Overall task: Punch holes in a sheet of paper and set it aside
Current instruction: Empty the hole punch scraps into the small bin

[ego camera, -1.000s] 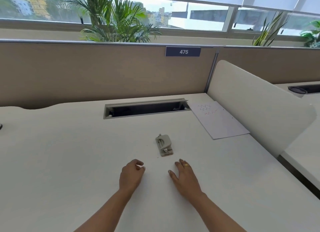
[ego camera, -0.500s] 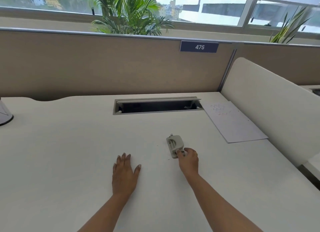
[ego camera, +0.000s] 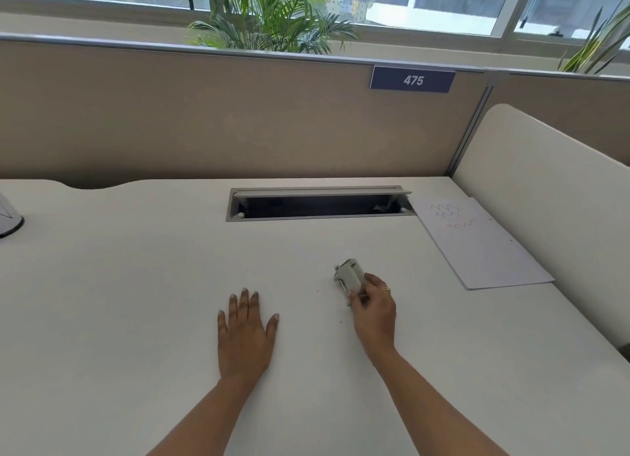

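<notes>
- Paper — a white rectangular sheet of paper (ego camera: 477, 247) with faint red and blue zigzag scribbles — is lying flat at the far right of the smooth, matte off-white desk (ego camera: 136, 302). It is lying just beside the rounded cream side panel (ego camera: 545, 199) and well apart from both hands.
- Two tiny dark dots near its right edge are too small to be judged as holes.
- A small grey metal hole punch (ego camera: 351, 276) with a rounded lever is being gripped at its near end by the right hand (ego camera: 373, 314), with the fingers curled round it. It is looking tipped, but whether it is being lifted clear of the desk cannot be told.
- The left hand (ego camera: 245, 336) is being rested flat on the desk, fingers straight and slightly spread, with nothing being held.
- A slip is being risked: the punch is hard, smooth and being held by one end only, so it could swing or drop while being carried to the sheet.
- Chaff could be scattered if the punch is being tilted further — a few pale specks (ego camera: 341, 322) are already lying beside it.
- The sheet is thin and limp, so it is likely to be buckled or creased if fed into the slot one-handed, and crooked holes would follow from an unseated edge.
- A corner is lying close to the open dark cable slot (ego camera: 317, 205), so it could be caught there by a careless drag.
</notes>
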Action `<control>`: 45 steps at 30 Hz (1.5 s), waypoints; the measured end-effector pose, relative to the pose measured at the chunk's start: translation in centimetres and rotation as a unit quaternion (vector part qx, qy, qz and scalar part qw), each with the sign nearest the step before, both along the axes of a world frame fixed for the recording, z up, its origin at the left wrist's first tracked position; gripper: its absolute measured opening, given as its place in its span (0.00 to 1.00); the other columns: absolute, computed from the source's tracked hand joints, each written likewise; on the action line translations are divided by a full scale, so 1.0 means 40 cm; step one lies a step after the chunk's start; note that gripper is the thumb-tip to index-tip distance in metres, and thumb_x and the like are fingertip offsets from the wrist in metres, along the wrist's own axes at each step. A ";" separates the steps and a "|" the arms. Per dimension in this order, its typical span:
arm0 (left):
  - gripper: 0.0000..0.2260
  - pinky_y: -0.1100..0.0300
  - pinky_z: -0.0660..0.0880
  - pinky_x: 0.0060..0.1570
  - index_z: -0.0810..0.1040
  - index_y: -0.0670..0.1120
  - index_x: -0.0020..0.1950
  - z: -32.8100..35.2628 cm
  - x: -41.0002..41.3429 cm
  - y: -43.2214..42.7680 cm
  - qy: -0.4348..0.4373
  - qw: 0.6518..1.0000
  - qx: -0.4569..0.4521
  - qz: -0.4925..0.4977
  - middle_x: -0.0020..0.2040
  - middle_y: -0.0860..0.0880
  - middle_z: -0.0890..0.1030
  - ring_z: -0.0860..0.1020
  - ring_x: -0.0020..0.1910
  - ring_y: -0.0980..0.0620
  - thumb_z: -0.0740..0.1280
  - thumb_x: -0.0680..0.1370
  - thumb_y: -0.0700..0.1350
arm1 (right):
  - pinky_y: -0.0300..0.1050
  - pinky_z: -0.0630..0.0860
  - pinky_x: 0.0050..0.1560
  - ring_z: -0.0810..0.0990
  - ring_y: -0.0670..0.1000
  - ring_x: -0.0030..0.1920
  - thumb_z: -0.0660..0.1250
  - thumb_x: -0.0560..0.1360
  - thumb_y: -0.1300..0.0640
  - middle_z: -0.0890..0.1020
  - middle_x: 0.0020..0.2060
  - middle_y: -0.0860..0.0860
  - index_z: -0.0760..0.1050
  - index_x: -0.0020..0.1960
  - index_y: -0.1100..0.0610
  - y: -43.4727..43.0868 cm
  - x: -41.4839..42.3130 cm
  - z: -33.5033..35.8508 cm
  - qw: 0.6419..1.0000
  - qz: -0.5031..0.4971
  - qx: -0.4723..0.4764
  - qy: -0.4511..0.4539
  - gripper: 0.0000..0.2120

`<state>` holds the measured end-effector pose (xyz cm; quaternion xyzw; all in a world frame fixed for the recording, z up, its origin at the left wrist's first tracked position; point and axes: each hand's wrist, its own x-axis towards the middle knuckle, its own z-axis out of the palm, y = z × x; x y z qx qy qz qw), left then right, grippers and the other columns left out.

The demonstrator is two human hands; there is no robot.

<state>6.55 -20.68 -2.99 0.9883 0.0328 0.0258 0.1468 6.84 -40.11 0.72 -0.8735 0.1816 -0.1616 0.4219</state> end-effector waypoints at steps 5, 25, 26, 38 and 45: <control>0.28 0.51 0.43 0.74 0.49 0.46 0.77 -0.006 0.000 0.004 -0.003 1.000 0.006 -0.002 0.78 0.48 0.51 0.46 0.77 0.49 0.47 0.80 0.59 | 0.43 0.74 0.58 0.75 0.53 0.62 0.62 0.77 0.62 0.71 0.68 0.53 0.77 0.48 0.64 0.002 -0.021 -0.006 0.991 0.073 -0.115 -0.011 0.07; 0.28 0.51 0.41 0.74 0.49 0.46 0.77 0.005 -0.005 -0.001 0.012 1.000 0.000 -0.002 0.78 0.48 0.50 0.45 0.77 0.49 0.47 0.80 0.58 | 0.35 0.66 0.31 0.74 0.46 0.34 0.63 0.77 0.57 0.79 0.45 0.55 0.77 0.47 0.60 -0.113 0.023 -0.009 0.964 -0.146 0.224 -0.008 0.06; 0.28 0.51 0.42 0.74 0.49 0.46 0.77 0.005 -0.005 -0.002 0.010 1.000 0.001 -0.003 0.78 0.48 0.50 0.45 0.77 0.49 0.47 0.80 0.58 | 0.36 0.66 0.30 0.73 0.47 0.34 0.63 0.77 0.58 0.78 0.43 0.55 0.76 0.45 0.58 -0.124 0.024 -0.010 0.961 -0.156 0.226 -0.011 0.05; 0.33 0.51 0.42 0.74 0.49 0.46 0.77 0.005 -0.006 -0.004 0.005 1.000 0.019 0.003 0.78 0.48 0.50 0.46 0.77 0.49 0.36 0.76 0.62 | 0.47 0.72 0.47 0.76 0.59 0.50 0.60 0.78 0.58 0.79 0.51 0.62 0.76 0.52 0.67 -0.195 0.015 -0.037 0.969 -0.184 0.168 -0.005 0.13; 0.28 0.51 0.43 0.74 0.51 0.46 0.76 -0.003 -0.005 -0.002 -0.007 1.000 0.010 0.004 0.78 0.48 0.52 0.47 0.77 0.49 0.48 0.80 0.58 | 0.48 0.70 0.53 0.74 0.62 0.58 0.61 0.78 0.58 0.75 0.57 0.63 0.74 0.58 0.68 -0.191 0.020 -0.037 0.971 -0.197 0.134 -0.013 0.14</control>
